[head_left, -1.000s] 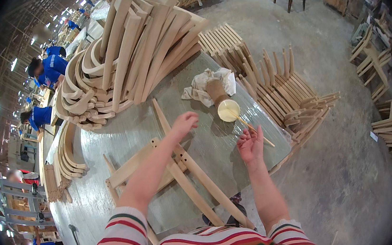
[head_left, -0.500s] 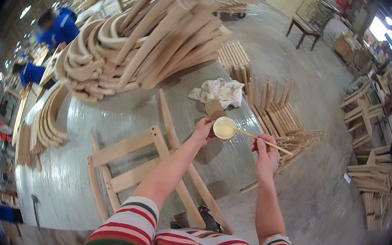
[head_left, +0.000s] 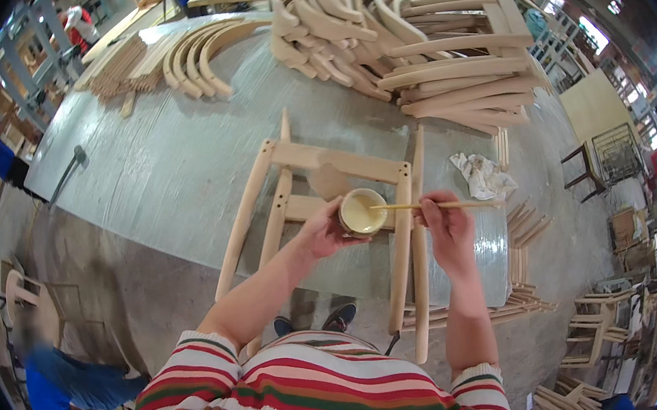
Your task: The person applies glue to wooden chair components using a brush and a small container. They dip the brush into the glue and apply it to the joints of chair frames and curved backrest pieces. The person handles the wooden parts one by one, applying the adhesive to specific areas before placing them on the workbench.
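Wooden stick (head_left: 425, 206) pinched by right hand (head_left: 447, 228) | left hand (head_left: 322, 234) grips cup (head_left: 362, 211) | stick tip hidden inside

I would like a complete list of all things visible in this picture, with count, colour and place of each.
table: one, grey, centre.
chair frame: one, pale wood, lying on the table.
cup: one, holding cream paste, over the frame.
stick: one, thin, pale wood, tip in the cup.
rag: one, white, table's right end.
curved wooden parts: many, pale, piled at the far side.
loose slats: several, pale, floor at right.
left hand: holds the cup.
right hand: holds the stick.
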Motion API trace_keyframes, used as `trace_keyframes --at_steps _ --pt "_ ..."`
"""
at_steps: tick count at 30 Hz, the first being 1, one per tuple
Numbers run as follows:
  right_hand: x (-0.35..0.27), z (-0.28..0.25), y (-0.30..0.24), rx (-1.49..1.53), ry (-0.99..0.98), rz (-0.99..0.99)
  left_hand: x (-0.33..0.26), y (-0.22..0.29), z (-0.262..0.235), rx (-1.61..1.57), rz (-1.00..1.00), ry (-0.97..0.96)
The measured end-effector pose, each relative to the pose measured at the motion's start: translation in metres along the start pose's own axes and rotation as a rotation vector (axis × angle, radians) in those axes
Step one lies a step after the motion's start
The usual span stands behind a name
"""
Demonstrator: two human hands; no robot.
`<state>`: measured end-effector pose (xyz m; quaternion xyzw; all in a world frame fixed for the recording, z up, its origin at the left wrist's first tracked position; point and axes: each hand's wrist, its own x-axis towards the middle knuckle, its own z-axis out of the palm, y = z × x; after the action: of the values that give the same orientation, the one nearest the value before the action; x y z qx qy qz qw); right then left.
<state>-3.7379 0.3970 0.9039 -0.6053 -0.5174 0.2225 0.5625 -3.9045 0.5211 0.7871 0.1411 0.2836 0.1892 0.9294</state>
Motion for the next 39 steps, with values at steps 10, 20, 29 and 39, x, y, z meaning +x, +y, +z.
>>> trace_keyframes --at_steps 10,20,29,39 --pt "0.014 0.173 -0.015 -0.127 -0.311 -0.03 -0.131 0.041 -0.083 0.021 0.409 0.22" --pt "0.043 0.218 0.016 0.439 -0.343 0.418 -0.145 0.063 -0.111 -0.111 0.603 0.173" --pt "0.079 0.208 0.043 0.857 -0.312 0.367 -0.114 0.091 -0.112 -0.268 0.639 0.227" --pt "0.106 0.217 0.1 0.879 -0.049 0.803 -0.057 0.113 -0.097 -0.278 0.615 0.272"
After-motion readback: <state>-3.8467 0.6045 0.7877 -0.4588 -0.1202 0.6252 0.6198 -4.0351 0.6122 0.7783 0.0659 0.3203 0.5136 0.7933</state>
